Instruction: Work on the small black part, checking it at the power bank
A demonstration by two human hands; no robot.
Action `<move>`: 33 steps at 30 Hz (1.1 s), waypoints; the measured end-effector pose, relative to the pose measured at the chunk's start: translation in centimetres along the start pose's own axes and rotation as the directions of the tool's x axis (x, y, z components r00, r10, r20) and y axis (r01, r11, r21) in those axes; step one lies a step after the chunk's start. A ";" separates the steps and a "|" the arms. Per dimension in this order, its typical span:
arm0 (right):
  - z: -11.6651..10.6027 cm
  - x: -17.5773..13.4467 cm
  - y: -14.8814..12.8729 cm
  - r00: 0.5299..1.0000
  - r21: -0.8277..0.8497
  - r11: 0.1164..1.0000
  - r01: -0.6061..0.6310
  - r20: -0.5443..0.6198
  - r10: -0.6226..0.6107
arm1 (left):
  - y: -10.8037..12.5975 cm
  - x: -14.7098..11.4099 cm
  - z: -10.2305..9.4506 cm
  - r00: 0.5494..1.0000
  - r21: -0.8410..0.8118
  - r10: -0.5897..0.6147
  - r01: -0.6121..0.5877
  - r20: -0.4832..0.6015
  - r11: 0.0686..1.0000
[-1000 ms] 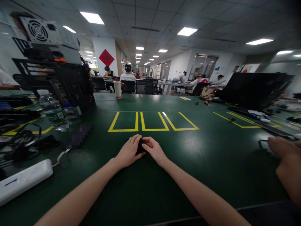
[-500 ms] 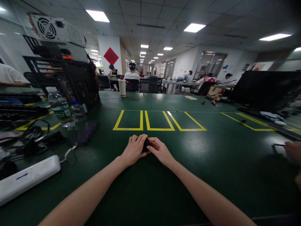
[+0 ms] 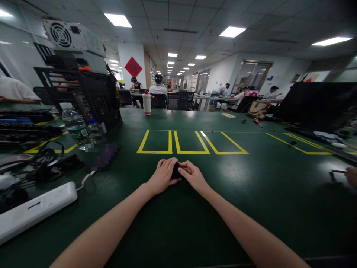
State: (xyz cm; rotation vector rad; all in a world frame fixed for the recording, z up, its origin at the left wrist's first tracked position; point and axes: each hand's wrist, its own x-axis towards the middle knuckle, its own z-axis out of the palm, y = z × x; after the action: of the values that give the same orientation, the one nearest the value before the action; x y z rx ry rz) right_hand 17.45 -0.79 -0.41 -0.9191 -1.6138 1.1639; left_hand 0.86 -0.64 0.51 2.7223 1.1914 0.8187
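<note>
A small black object (image 3: 176, 171) sits between my two hands, low over the green table (image 3: 178, 219); fingers cover most of it and I cannot make out its kind. My left hand (image 3: 164, 175) is curled over its left side, fingers on top and thumb below. From the right, my right hand (image 3: 193, 174) pinches the same object with thumb and fingertips. Just beyond the hands, yellow tape outlines (image 3: 192, 152) mark the tabletop.
To the left are a white power strip (image 3: 41, 210), tangled black cables (image 3: 41, 163), water bottles (image 3: 74, 128) and an open computer case (image 3: 97, 100). A white cup (image 3: 147, 103) stands at the far edge. Another person's hand (image 3: 351, 176) and a black monitor (image 3: 320, 106) are at right.
The whole view has shifted slightly, so the scene sits a little farther right. Both hands keep their hold on the black object, with only slight finger movement. The other person's hand has drawn back rightward.
</note>
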 end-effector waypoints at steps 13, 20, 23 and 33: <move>-0.6 0.6 0.0 0.997 0.002 0.998 -0.055 0.045 0.055 | 0.2 0.3 -0.3 1.000 -0.016 0.010 -0.011 -0.005 1.000; -0.6 0.3 -0.2 0.994 0.090 0.995 -0.052 0.098 0.043 | 0.1 0.3 -0.3 1.000 -0.025 -0.002 0.002 -0.005 1.000; -0.5 0.1 -0.3 0.994 0.089 0.995 -0.043 0.105 0.033 | 0.0 0.4 -0.2 1.000 -0.029 -0.008 0.008 -0.002 1.000; -0.4 0.2 -0.3 0.999 -0.021 0.999 -0.032 0.026 0.033 | -0.1 0.4 -0.2 1.000 -0.024 0.009 -0.009 0.002 1.000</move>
State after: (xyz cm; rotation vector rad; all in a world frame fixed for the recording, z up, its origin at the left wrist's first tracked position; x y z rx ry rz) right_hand 17.77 -0.59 -0.01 -0.9504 -1.6401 1.1875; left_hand 0.90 -0.31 0.78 2.7109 1.1620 0.8249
